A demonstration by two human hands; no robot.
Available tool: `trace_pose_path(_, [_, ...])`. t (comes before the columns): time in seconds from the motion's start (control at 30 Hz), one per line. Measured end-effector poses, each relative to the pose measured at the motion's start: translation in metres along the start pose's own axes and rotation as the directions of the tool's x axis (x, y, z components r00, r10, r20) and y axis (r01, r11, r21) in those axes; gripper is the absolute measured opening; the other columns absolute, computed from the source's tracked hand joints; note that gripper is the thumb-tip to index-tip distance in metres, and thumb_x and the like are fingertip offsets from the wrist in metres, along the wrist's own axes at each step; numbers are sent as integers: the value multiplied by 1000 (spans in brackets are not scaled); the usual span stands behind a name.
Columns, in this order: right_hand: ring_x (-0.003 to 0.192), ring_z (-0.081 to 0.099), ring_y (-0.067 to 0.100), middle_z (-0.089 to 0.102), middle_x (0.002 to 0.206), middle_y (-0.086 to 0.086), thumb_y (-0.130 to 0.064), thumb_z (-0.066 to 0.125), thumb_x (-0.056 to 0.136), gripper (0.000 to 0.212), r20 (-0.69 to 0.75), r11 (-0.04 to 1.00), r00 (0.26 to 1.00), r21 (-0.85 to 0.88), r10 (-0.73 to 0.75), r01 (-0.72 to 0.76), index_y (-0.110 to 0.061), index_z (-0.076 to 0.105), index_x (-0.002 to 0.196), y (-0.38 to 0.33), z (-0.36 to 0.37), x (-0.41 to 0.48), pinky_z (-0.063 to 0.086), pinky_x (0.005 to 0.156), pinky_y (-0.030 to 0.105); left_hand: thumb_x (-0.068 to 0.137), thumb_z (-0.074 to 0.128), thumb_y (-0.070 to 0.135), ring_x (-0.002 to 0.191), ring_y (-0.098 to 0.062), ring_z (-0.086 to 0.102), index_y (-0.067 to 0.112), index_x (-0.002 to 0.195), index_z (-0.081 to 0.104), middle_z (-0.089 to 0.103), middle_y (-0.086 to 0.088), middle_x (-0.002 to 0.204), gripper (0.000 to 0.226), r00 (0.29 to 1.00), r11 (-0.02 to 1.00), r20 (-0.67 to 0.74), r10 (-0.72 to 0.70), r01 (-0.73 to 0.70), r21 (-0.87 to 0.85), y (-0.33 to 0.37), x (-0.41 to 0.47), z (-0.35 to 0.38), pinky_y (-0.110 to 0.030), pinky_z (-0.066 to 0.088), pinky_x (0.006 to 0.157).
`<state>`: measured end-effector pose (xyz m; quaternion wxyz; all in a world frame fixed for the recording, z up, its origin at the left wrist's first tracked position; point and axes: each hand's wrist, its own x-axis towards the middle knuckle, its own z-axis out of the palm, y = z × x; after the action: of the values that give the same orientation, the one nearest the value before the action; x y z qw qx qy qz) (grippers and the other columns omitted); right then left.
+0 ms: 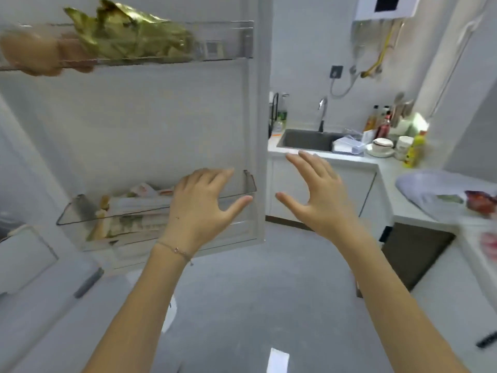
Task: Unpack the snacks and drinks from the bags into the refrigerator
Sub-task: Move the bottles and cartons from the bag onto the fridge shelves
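Note:
The open refrigerator door (161, 117) fills the left half of the view. Its upper shelf (228, 41) holds a crumpled gold-green snack bag (129, 36) and brownish items (32, 55). The lower door bin (250, 184) holds several pale snack packets (134, 208). My left hand (199, 208) hovers in front of that bin with fingers spread and holds nothing. My right hand (320, 192) is raised just right of the door's edge, fingers spread, also empty. A white plastic bag (430, 192) with a red packet (481, 200) lies on the counter at the right.
A sink (304, 140) with a tap sits behind the door's edge. Bottles, bowls and a yellow bottle (414, 149) crowd the counter corner. White cabinets run below. Grey floor (255, 292) lies under my arms. A white drawer front (27, 259) stands at the lower left.

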<state>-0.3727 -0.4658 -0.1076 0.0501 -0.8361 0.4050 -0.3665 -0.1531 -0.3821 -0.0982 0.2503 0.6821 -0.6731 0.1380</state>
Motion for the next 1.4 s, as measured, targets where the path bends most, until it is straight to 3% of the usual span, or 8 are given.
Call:
trace_pose_path(0.17, [143,25,17,32,154,-5,-57,59,85,71,-10,960,971,-150,238,-237,-32,34,146,107,-67,-38,26,115,45,85,30,73,143,-24,25,25,139,49,42,-2,149,74,969,960,-1,247,-245,-132,111,53,61,-45,22,114])
trace_pose_path(0.43, [145,19,18,27,156,-6,-56,59,85,72,-149,817,858,-261,492,-514,-37,28,148,220,-138,-89,23,117,45,79,16,79,146,-23,18,31,147,35,34,1,154,85,886,878,121,448,-410,-248,243,130,159,-45,13,119])
trace_pose_path(0.6, [140,26,17,33,151,-10,-54,59,86,70,-219,746,798,-283,562,-603,-33,33,146,282,-155,-90,24,112,38,80,17,79,148,-23,12,33,148,32,32,1,155,83,837,817,113,536,-479,-322,299,175,216,-43,7,120])
trace_pose_path(0.93, [142,23,15,28,154,-12,-55,59,85,71,-316,592,658,-288,683,-753,-38,30,147,401,-175,-57,24,113,41,81,18,77,146,-25,16,33,146,36,35,0,153,80,723,702,117,681,-599,-386,381,279,329,-44,9,119])
trace_pose_path(1.27, [140,26,17,31,153,-9,-54,60,85,72,-309,524,591,-279,745,-805,-34,31,147,530,-186,-35,28,111,43,79,14,79,147,-25,15,34,145,36,34,2,153,83,652,655,180,737,-621,-431,463,352,431,-46,10,119])
trace_pose_path(1.4, [140,27,18,34,151,-8,-54,61,85,72,-296,532,600,-282,743,-798,-32,32,147,601,-195,-25,29,112,43,77,9,79,147,-25,13,34,147,33,31,2,155,86,640,659,209,739,-626,-417,504,383,477,-44,6,119])
